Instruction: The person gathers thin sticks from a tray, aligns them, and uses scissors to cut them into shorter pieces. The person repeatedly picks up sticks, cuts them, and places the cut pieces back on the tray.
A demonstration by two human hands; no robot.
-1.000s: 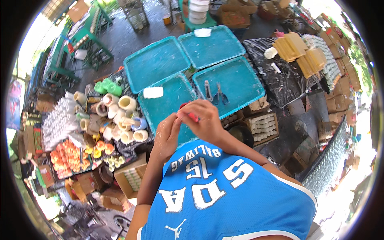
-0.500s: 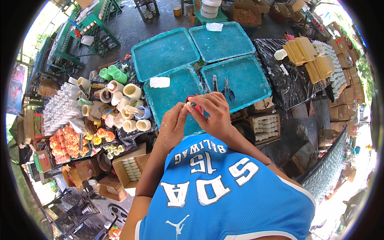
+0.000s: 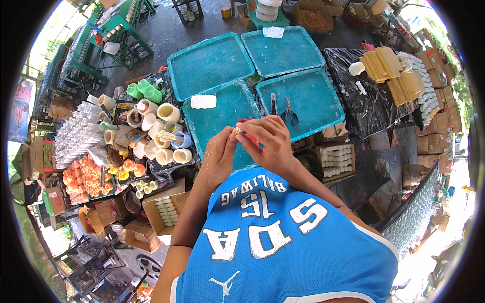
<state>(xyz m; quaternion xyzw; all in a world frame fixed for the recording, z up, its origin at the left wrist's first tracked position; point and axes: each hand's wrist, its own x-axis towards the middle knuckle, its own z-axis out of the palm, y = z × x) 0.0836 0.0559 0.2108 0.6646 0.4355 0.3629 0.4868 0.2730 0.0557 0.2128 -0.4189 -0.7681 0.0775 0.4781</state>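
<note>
My left hand [image 3: 220, 149] pinches a small cream-coloured piece [image 3: 236, 131] at its fingertips. My right hand [image 3: 268, 141] meets it there, its fingers curled over a red object [image 3: 247, 121], perhaps a tool, largely hidden by them. Both hands are above the near-left teal tray [image 3: 202, 123], where a white block [image 3: 203, 101] lies. In the near-right tray [image 3: 318, 106] are scissors [image 3: 290, 115] and a slim metal tool [image 3: 274, 106] that looks like a cutter.
Two more teal trays [image 3: 207, 63] lie behind. Left are assorted cylindrical moulds [image 3: 166, 112] and orange pieces [image 3: 81, 182]; right, a black-covered table [image 3: 343, 101] with yellow slabs [image 3: 384, 65]. Boxes of white pieces [image 3: 337, 161] sit below. Green benches [image 3: 121, 30] stand at the back left.
Both hands have shifted rightward in view along with the surroundings. The small cream piece at my fingertips has come into sight, and my right fingers have moved over the red object.
</note>
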